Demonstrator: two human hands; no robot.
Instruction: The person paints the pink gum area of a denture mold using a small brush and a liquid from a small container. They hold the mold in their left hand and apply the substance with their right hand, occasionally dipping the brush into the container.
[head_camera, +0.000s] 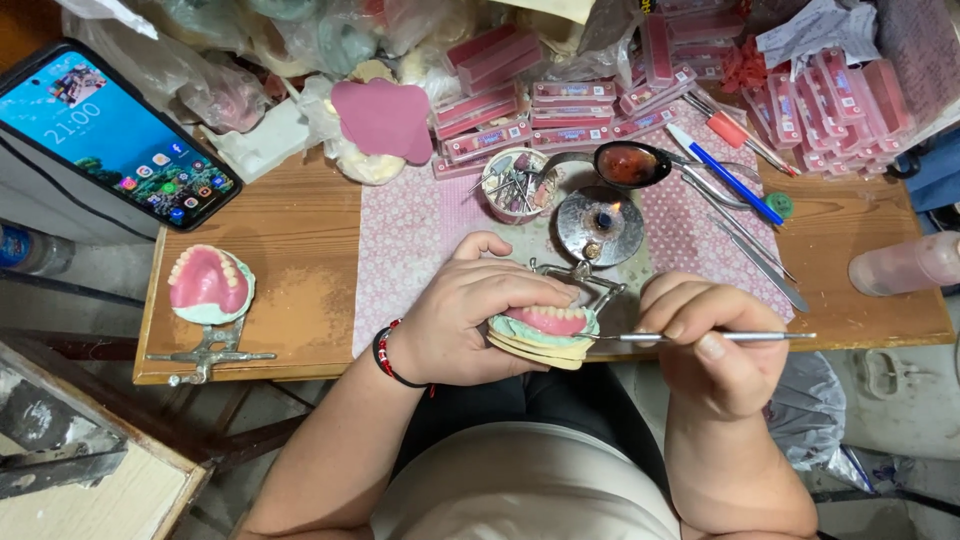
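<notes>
Centre frame: left hand (455, 320) clasped denture model (545, 335); right hand (710, 345) pinched metal wax tool (700, 337), tip at gumline. Light, braced strokes advised.

The denture model (545, 330) shows glossy pink wax gums on matt, chalky plaster. The thin tool (700, 337) is smooth bright metal. The table (300, 250) is worn, scuffed wood under a matt patterned cloth (400, 230); the small burner (600, 225) is shiny metal.

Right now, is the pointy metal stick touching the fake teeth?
Touching. The head view shows the thin metal tool, held in the right hand, with its tip against the denture model that the left hand grips.
</notes>
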